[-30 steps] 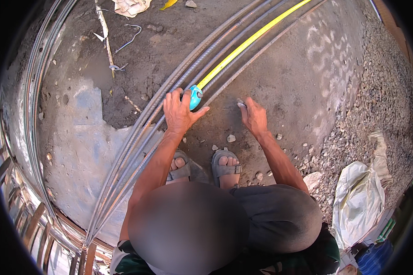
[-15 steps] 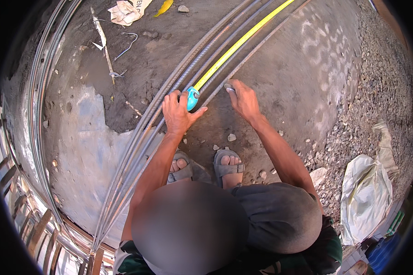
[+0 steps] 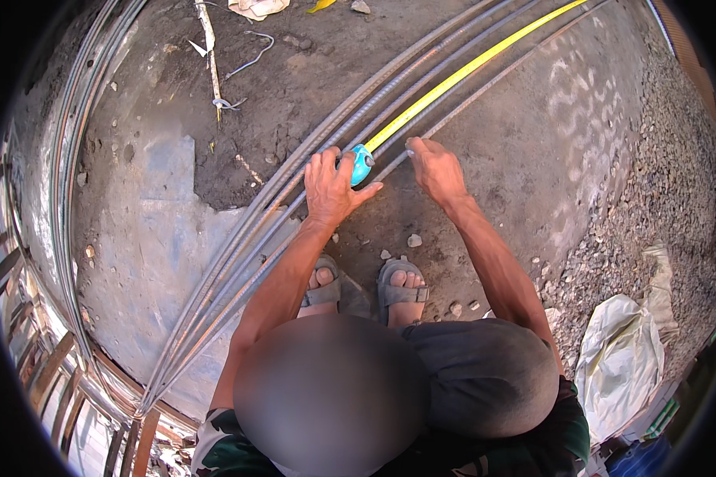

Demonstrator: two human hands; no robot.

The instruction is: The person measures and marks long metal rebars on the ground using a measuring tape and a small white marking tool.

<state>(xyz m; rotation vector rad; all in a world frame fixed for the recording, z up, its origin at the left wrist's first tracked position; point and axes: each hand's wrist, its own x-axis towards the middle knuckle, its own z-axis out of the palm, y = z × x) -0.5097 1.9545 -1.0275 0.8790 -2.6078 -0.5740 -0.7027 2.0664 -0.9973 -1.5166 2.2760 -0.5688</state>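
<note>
My left hand (image 3: 329,188) rests over a bundle of ribbed steel bars (image 3: 272,189), fingers on the bars and thumb stretched out to the right. Between its index finger and thumb sits a teal tape measure (image 3: 362,166). Its yellow blade (image 3: 455,78) is pulled out along the bars toward the far right. Just right of the case, my right hand (image 3: 439,171) is closed, fingertips pinched close to the outermost bar (image 3: 485,89). Whatever small thing is in that pinch is mostly hidden.
My sandalled feet (image 3: 402,290) stand below the hands. More long bars (image 3: 64,175) curve along the left. A stick with wire (image 3: 212,67) lies at the far left. Gravel (image 3: 668,191) and a pale sack (image 3: 616,362) are at the right, a metal sheet (image 3: 167,254) under the bars.
The view has shifted a little, so the ground things sit farther right. My right fingertips are curled tighter; a small pale piece that showed at them is now mostly hidden.
</note>
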